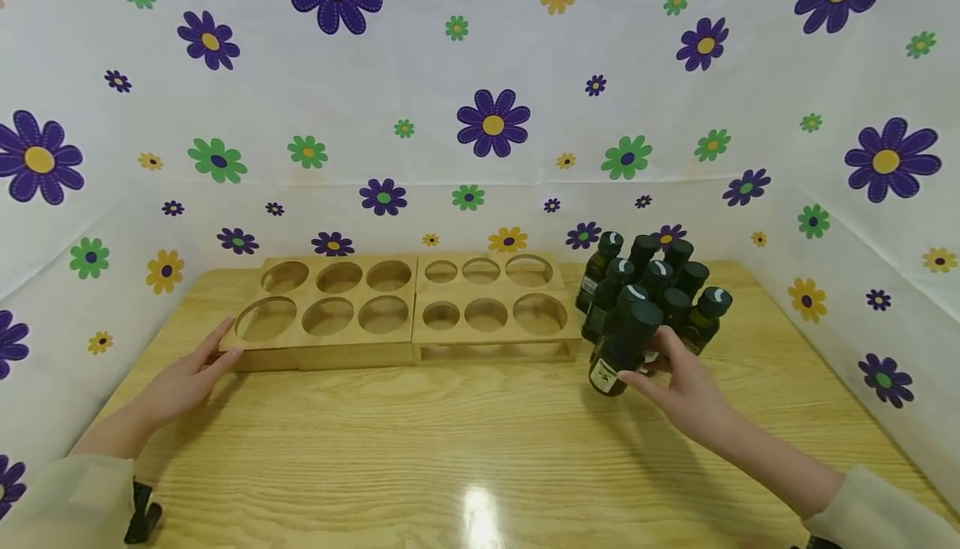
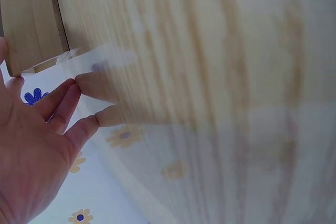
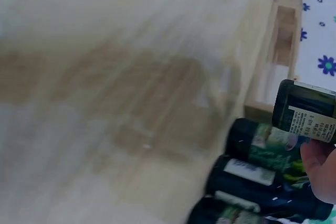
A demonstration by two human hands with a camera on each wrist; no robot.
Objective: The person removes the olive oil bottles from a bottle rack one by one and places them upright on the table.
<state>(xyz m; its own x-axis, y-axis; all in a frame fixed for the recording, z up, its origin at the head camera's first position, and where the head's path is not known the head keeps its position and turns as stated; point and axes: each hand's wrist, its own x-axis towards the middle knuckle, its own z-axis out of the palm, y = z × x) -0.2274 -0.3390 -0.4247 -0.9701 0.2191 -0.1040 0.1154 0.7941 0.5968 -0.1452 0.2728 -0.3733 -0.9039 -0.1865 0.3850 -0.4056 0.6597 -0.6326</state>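
My right hand (image 1: 686,386) grips a dark green bottle (image 1: 624,341) with a black cap and a pale label, tilted and lifted at the front of a cluster of similar bottles (image 1: 657,276). In the right wrist view, the held bottle (image 3: 304,109) shows printed text on its label, and other bottles (image 3: 244,179) lie beyond it. My left hand (image 1: 183,382) rests at the left end of a wooden rack (image 1: 322,357), fingers extended and touching its front corner. The left wrist view shows that hand (image 2: 37,145) with its fingertips on the tabletop beside the rack (image 2: 34,19).
A second wooden rack (image 1: 495,336) with round holes of several sizes adjoins the first on its right. Both stand at the back of the wood-grain table (image 1: 420,449). White flowered cloth (image 1: 420,74) encloses the back and sides.
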